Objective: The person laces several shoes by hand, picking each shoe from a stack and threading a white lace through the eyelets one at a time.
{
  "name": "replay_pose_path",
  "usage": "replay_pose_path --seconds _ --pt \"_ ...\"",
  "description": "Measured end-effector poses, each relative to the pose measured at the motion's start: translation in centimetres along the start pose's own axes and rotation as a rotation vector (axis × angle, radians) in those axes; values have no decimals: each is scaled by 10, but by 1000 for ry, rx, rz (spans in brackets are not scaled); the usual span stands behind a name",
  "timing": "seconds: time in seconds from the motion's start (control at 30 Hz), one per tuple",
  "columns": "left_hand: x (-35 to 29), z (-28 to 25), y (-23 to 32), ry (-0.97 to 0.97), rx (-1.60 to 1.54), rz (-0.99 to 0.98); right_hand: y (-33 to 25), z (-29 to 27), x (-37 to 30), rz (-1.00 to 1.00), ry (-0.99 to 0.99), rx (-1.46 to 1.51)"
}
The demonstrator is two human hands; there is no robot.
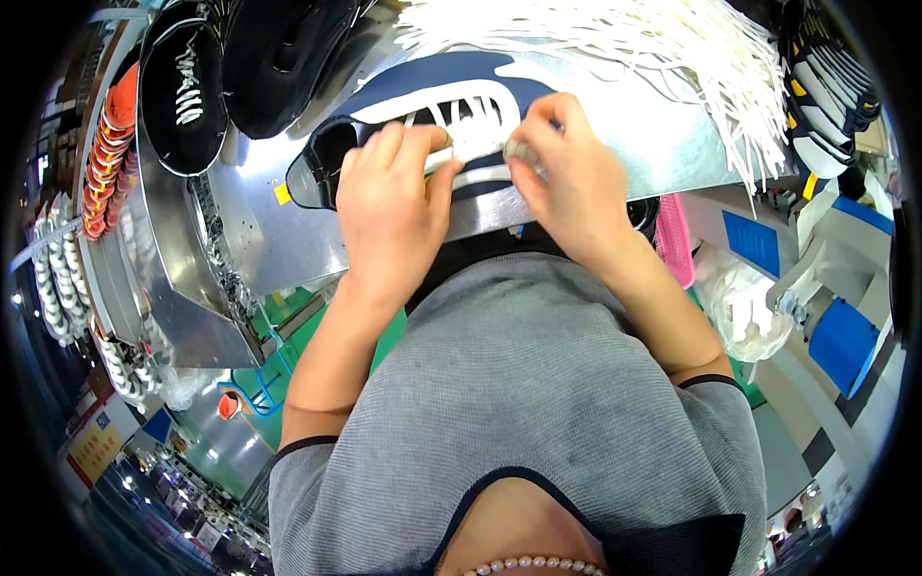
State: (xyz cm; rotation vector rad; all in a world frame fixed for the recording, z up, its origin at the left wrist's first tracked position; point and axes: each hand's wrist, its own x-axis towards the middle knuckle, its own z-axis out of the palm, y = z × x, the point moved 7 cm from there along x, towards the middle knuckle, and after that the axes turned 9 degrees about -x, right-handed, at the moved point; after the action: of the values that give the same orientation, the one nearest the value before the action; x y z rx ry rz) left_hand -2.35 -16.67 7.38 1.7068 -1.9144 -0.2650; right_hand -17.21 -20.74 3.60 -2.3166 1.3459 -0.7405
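A navy and white shoe upper (423,79) lies on its side on the metal table, its dark heel opening toward the left. White shoelace (473,110) crosses its eyelet area in several rows. At the near side of the lacing, my left hand (392,206) pinches a white piece of lace between thumb and forefinger. Across a short gap, my right hand (574,182) has its fingers curled closed on another part of the lace, slightly blurred. My fingers cover part of the upper's near side.
Loose white laces (615,34) are heaped at the table's far right. Black shoe pieces (182,101) stand at the far left, near stacked orange uppers (110,144). More dark uppers with white stripes (824,96) hang at right. A pink basket (675,240) sits below the table's edge.
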Motion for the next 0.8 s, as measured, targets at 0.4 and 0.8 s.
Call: replay_pose_path --seconds 0.4,0.8 --pt "17 -34 -21 304 -227 104 -9 -18 -38 -40 -230 482" --pt "13 -46 -3 242 -306 89 -26 20 -40 65 -634 787"
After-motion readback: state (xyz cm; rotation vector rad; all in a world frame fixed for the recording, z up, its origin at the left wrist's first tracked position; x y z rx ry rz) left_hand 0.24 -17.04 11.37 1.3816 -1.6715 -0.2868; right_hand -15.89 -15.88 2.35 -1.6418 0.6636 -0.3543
